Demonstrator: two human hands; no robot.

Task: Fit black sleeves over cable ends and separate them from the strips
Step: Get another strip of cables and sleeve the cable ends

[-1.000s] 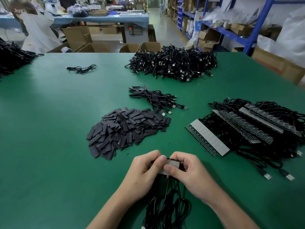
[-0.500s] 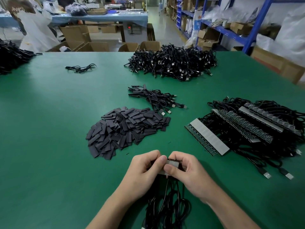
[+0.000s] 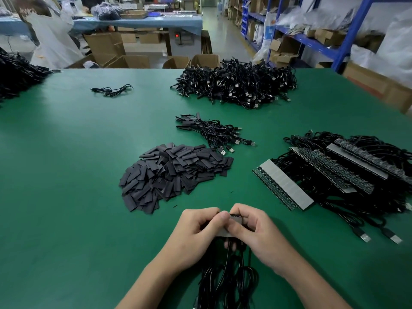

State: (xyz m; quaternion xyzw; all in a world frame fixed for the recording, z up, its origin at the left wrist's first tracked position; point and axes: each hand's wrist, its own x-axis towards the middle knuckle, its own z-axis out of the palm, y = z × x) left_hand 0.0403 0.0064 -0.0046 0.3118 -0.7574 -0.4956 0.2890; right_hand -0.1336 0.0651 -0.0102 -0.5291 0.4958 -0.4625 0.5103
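- Near the desk's (image 3: 66,197) front edge, the left hand (image 3: 196,233) and right hand (image 3: 258,235) each keep a pinching grip on one short strip (image 3: 235,217) of cable ends.
- Its cables (image 3: 225,277) trail limp toward the edge.
- The strip looks thin, stiff, probably brittle; best held by its edges.
- Loose black sleeves (image 3: 174,175) lie mid-desk, likely light and floppy.

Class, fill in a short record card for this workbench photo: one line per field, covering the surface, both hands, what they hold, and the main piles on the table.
surface: green table
left hand: pinching the strip
right hand: pinching the strip
held item: strip, cables trailing toward the person
centre: sleeve pile
beyond sleeves: small cable bundle
far side: large cable heap
right: stacked strips
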